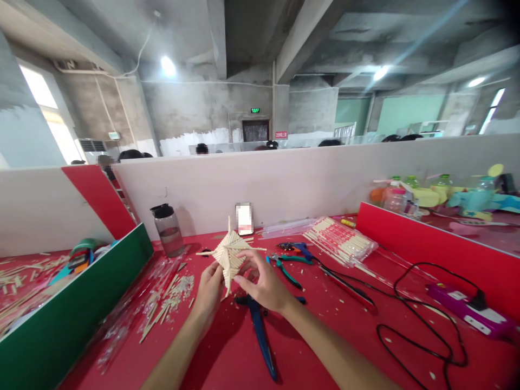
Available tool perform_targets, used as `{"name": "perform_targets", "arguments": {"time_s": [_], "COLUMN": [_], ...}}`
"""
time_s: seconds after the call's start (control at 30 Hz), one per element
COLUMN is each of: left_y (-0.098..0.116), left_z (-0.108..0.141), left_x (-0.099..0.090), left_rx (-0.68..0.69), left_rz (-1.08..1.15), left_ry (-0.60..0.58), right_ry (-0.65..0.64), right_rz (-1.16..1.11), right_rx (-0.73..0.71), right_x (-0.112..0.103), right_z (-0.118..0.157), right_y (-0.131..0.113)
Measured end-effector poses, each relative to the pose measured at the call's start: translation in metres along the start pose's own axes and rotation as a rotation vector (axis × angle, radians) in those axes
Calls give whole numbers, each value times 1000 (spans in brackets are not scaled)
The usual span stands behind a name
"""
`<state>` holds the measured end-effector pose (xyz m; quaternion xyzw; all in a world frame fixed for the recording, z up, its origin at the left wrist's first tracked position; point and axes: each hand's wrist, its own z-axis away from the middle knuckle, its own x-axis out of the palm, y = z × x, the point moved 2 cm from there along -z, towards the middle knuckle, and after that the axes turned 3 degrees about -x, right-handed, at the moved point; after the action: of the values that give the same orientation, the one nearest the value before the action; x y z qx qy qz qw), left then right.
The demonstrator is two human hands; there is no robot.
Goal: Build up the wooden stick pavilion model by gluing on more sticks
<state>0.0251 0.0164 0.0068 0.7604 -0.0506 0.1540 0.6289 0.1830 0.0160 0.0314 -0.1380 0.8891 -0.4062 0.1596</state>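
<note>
Held up over the red table is a star-shaped piece built of pale wooden sticks [229, 252], with thin sticks jutting from its corners. My left hand [210, 281] grips its lower left side, fingers closed on it. On the right, my right hand [262, 279] has its fingers curled around the lower right edge, the thumb near the bottom tip. Just below the hands lie blue-handled cutters [260, 336], their head partly hidden by my right hand. Green-handled pliers [286, 266] rest to the right, beside a blue glue gun [298, 248].
Stick offcuts [166, 303] and plastic wrappers [122, 319] lie at left, near a water bottle [169, 233]. A phone [244, 219] leans on the white partition [284, 181]. Bundled sticks [337, 241], a black cable [406, 309] and a purple power strip [471, 309] are at right.
</note>
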Motion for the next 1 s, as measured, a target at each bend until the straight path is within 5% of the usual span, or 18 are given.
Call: {"name": "perform_targets", "arguments": {"time_s": [0.47,1.0], "left_y": [2,3], "left_z": [1,3], "left_x": [-1,-2], "left_rx": [33,58], "left_rz": [-115,-159], "left_ry": [26,12], "right_ry": [33,63], "right_rz": [-39,-330], "right_rx": [50,103], "right_x": [0,-4], "right_z": [-1,-4], "right_y": [1,14]}}
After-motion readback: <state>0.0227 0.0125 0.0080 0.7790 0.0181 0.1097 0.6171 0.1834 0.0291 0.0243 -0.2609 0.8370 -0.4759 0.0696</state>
